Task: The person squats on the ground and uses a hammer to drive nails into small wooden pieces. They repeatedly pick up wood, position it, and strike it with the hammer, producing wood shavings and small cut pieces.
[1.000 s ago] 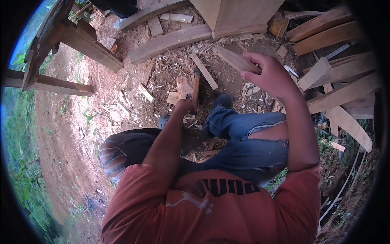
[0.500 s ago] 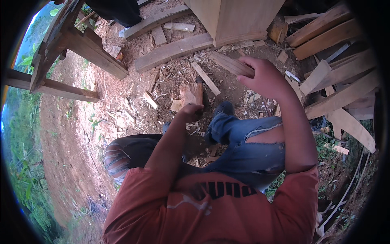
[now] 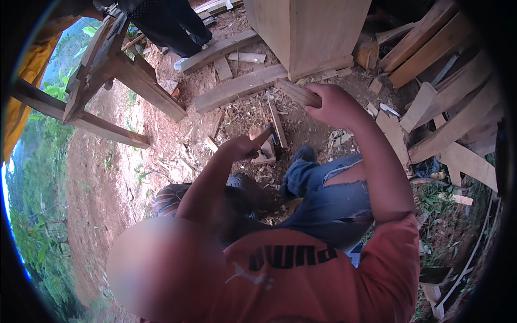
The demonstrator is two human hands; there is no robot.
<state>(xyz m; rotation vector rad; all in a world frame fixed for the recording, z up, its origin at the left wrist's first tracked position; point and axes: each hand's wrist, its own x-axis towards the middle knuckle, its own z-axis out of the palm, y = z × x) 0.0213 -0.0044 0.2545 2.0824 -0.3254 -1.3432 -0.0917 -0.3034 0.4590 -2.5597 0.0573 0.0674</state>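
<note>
My right hand (image 3: 335,105) is raised over my knee and grips a short, rough wooden stick (image 3: 295,92) that points up and to the left. Lower and further left, my left hand (image 3: 241,147) is closed around the wooden handle of a small axe-like tool (image 3: 273,139). Its dark head hangs just above a small wood block (image 3: 265,155) on the chip-strewn dirt. I cannot tell whether the head touches the block. My bent leg in torn blue jeans (image 3: 334,188) lies below both hands.
A tall pale wooden box (image 3: 309,32) stands ahead, with thick planks (image 3: 237,89) on the ground before it. Boards are piled at the right (image 3: 447,107). A dark timber frame (image 3: 124,81) stands at the left. Another person's dark-trousered legs (image 3: 167,21) are at the top.
The view has tilted, so the ground sits lower in the picture. My right hand has drifted left with the stick. My left hand has dropped a little with the tool.
</note>
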